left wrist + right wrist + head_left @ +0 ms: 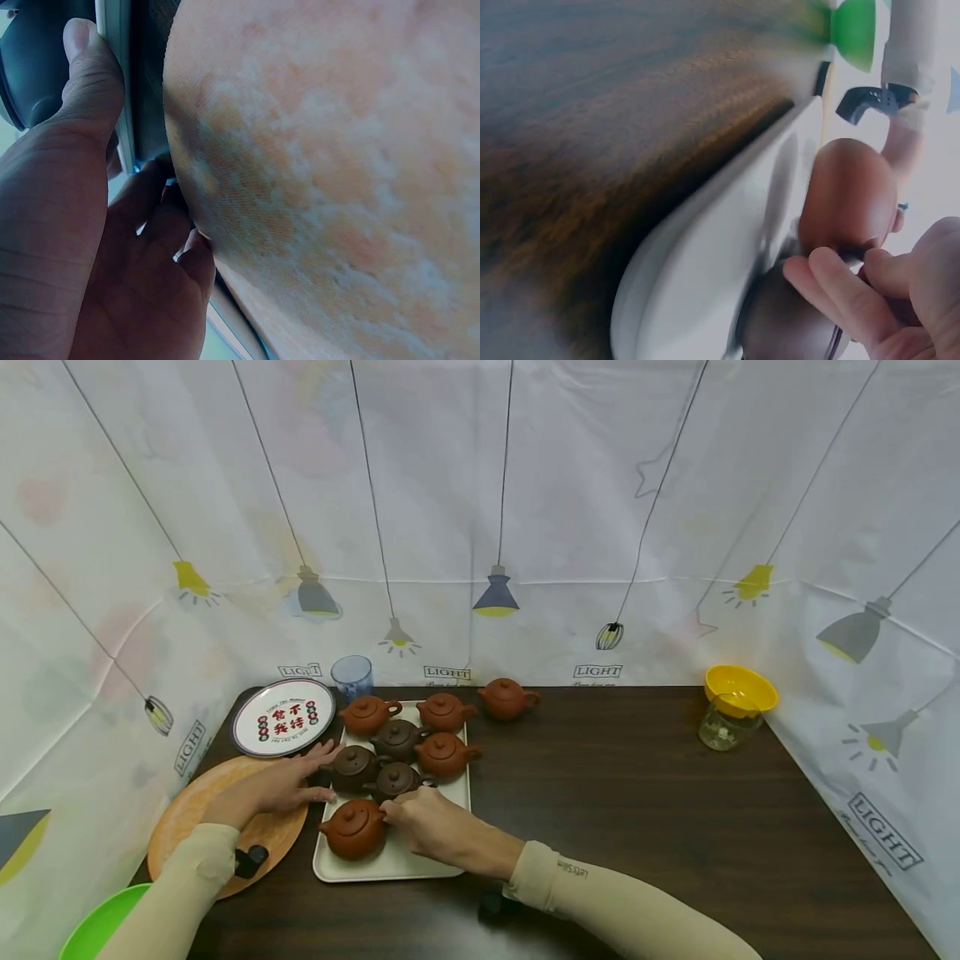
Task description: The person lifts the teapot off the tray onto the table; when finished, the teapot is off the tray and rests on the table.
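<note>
My right hand (438, 831) pinches the handle of a reddish-brown clay teapot (352, 831) at the front left of a white tray (420, 867). In the right wrist view, its fingers lie close against a dark brown teapot (784, 322). At the tray's left edge is my left hand (273, 789), its thumb (94, 82) over the rim and its other fingers by the outer side, partly hidden. Beside that thumb stands a dark teapot (354, 768). Several more reddish and dark teapots, such as this reddish one (444, 754), crowd the tray's back half.
A round wooden board (176, 827) lies under my left forearm. Behind it are a lettered plate (255, 710) and a blue glass (352, 675). One teapot (506, 697) stands off the tray. A yellow bowl (750, 681) and clear glass (720, 735) stand far right; a green bowl (101, 927) front left.
</note>
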